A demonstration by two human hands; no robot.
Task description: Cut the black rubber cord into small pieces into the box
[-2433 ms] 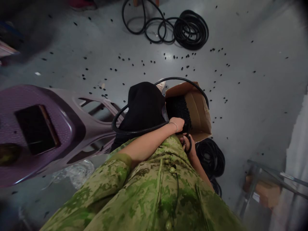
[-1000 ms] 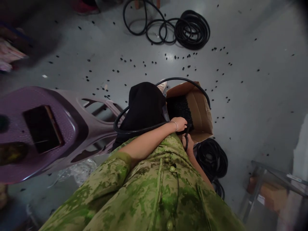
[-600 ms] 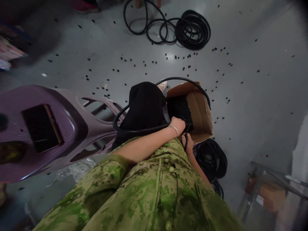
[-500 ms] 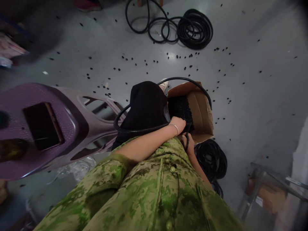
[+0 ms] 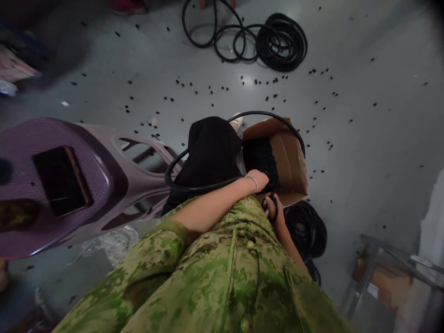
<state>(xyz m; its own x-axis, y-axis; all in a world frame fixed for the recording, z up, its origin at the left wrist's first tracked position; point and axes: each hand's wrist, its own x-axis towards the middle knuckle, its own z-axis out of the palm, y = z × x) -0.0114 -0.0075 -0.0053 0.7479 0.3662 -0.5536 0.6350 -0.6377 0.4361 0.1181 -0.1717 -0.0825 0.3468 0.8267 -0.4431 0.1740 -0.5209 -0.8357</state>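
Over the near edge of the cardboard box (image 5: pixel 289 162), the left hand (image 5: pixel 258 180) clenches the black tube (image 5: pixel 208 188), which arcs past the box's far edge; the right hand (image 5: pixel 275 208) grips a dark looped tool (image 5: pixel 276 209) nearby.

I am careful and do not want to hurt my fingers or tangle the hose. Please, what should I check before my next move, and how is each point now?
1. Left hand closed on the black hose: ok, as far as visible.
2. Right hand holding the looped black tool: ok.
3. Tool tips away from left fingers: cannot tell, too dark there.
4. Hose free of the leg: not ok, it loops around it.
5. Cardboard box open at the top: ok.
6. Floor free of small black pieces: not ok, many lie scattered.
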